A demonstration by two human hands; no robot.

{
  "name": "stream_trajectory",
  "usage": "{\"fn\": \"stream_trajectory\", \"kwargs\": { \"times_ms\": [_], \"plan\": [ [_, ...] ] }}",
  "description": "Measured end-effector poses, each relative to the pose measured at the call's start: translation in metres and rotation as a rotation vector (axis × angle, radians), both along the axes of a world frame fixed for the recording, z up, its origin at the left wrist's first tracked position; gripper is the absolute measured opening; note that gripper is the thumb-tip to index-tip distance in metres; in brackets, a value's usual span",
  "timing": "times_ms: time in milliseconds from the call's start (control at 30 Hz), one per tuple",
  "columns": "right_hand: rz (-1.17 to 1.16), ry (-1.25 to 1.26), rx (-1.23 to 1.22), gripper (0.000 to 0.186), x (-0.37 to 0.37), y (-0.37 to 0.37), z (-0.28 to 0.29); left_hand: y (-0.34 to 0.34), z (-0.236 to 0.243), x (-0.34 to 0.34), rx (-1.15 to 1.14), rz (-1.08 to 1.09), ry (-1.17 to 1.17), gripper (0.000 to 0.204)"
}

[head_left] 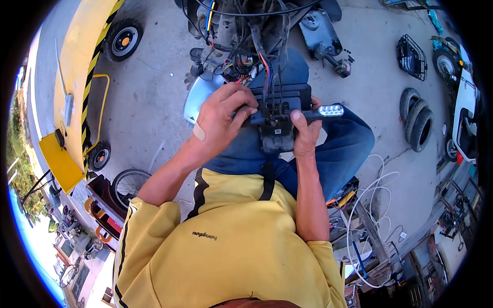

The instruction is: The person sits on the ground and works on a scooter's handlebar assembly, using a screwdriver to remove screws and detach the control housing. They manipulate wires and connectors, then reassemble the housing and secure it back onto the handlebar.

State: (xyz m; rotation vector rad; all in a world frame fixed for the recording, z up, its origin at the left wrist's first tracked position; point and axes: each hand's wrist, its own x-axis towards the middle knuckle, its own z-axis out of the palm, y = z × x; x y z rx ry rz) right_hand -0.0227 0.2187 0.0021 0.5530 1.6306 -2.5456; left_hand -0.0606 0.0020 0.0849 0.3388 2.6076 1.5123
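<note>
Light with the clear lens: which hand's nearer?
Right. The right hand is just left of the light; the left hand is farther left, across the black housing.

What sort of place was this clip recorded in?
Probably a small vehicle repair yard, seemingly outdoors: loose tires are grouped on the ground at the right, a black basket lies off any vehicle nearby, and exposed wiring hangs at the top.

Short dark lettering [204, 235] across the front of the yellow shirt [246, 262], small pale square label [278, 131] on the black housing [278, 142]
</note>
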Motion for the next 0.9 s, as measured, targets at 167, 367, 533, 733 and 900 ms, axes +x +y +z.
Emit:
{"fn": "stream_trajectory", "kwargs": {
  "times_ms": [167,367,533,733,900],
  "plan": [
    [0.011,0.002,0.018,0.071,-0.001,0.003,-0.001,0.003,-0.005,-0.001,0.006,-0.006,0.031,0.016],
    [-0.003,-0.016,-0.007,0.070,-0.002,-0.001,0.006,0.006,-0.001,-0.007,0.045,0.010,-0.088,0.017],
    [-0.003,0.001,0.026,0.071,-0.004,-0.001,0.007,0.002,-0.008,-0.019,0.185,-0.002,-0.161,0.017],
    [0.027,-0.010,-0.008,0.072,-0.004,0.000,0.002,-0.001,-0.002,-0.023,0.250,0.024,-0.302,0.017],
    [0.029,-0.024,0.034,0.072,-0.006,0.000,0.006,0.000,-0.001,-0.020,0.300,0.102,-0.413,0.019]
  ]
}}
